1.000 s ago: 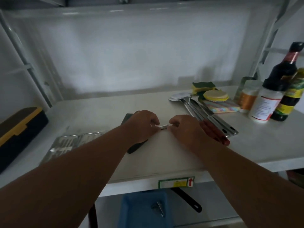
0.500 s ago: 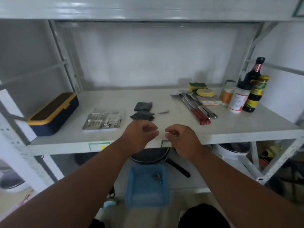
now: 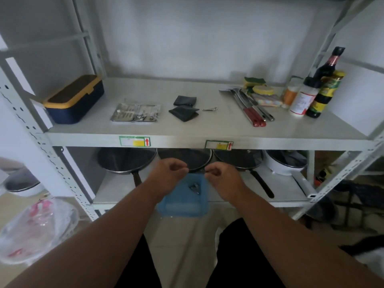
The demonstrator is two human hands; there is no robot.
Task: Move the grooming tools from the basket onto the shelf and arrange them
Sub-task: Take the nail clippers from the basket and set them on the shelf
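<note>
The blue basket [image 3: 182,206] sits low in front of the rack, with one metal nail clipper [image 3: 195,187] lying inside it. On the white shelf [image 3: 187,129] lie an open grooming kit of metal tools [image 3: 136,112], two dark pouches [image 3: 184,110] and a small metal tool [image 3: 209,109]. My left hand [image 3: 168,175] and my right hand [image 3: 222,176] hover side by side above the basket, below the shelf edge. Both hands have curled fingers and hold nothing.
A navy box with a yellow rim [image 3: 74,98] stands at the shelf's left end. Red-handled utensils [image 3: 251,109], sponges [image 3: 257,86] and bottles [image 3: 318,90] crowd the right end. Pans [image 3: 126,161] fill the lower shelf. A plastic bag [image 3: 35,229] lies on the floor at the left.
Both hands have left the small metal tool on the shelf and drawn back and down to above the basket. The camera has pulled away from the shelf.
</note>
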